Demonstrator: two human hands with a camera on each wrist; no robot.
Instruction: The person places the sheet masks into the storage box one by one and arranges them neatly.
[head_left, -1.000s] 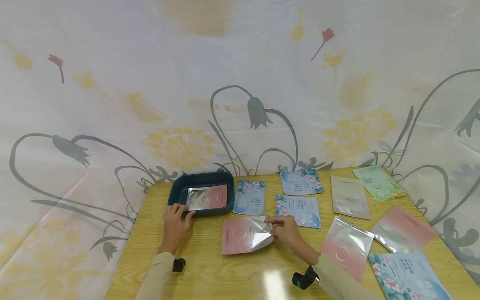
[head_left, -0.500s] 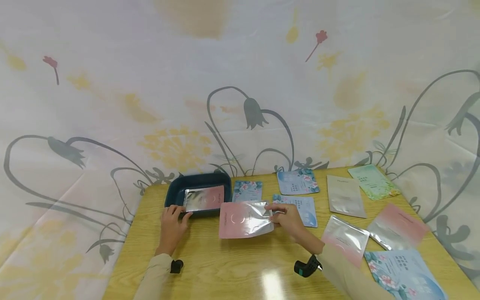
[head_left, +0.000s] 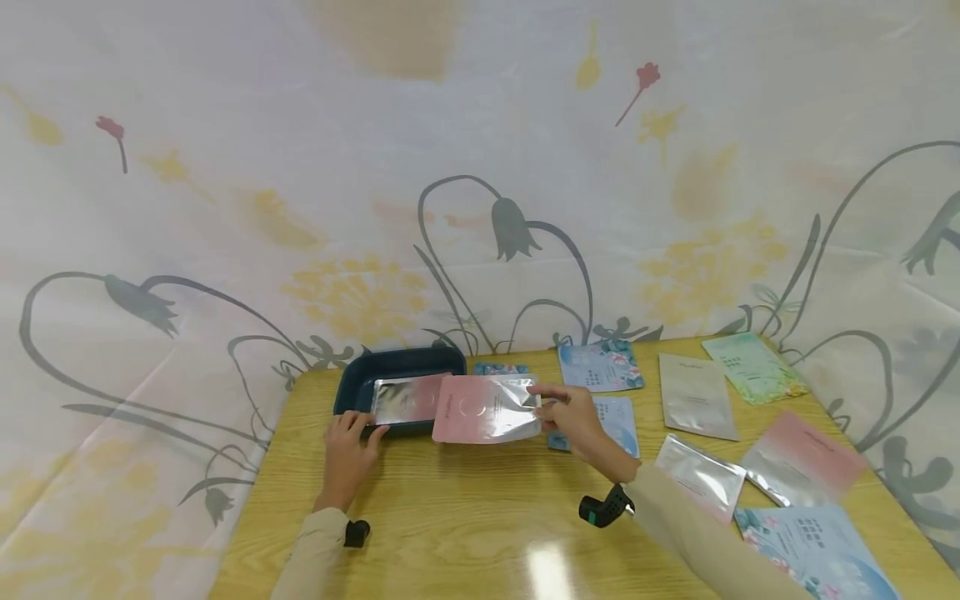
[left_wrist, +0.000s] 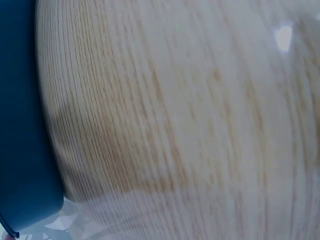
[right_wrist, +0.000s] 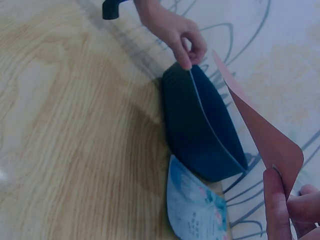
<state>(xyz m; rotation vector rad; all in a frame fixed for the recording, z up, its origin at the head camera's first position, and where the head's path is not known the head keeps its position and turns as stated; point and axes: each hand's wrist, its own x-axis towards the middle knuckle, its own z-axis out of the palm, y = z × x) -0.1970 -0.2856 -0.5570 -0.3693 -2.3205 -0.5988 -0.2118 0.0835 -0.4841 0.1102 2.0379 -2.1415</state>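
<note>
My right hand (head_left: 576, 421) pinches the silver end of a pink and silver face mask packet (head_left: 480, 408), held up off the table. In the head view the packet's pink end overlaps the right front of a dark blue bin (head_left: 401, 358). A similar pink and silver packet (head_left: 408, 400) lies inside the bin. My left hand (head_left: 349, 454) grips the bin's front left rim; in the right wrist view its fingers (right_wrist: 197, 47) curl over that rim. The left wrist view shows only the bin's side (left_wrist: 25, 125) and the tabletop.
A blue floral packet (right_wrist: 195, 205) lies right beside the bin, partly hidden in the head view. Further right on the wooden table (head_left: 450, 533) lie more blue packets (head_left: 600, 365), a beige packet (head_left: 697, 396), a green packet (head_left: 753, 367) and pink-silver packets (head_left: 802, 458). A patterned cloth hangs behind.
My right hand has lifted the pink and silver face mask packet from the table and carried it up and slightly left to the bin. The left hand stays on the rim.
</note>
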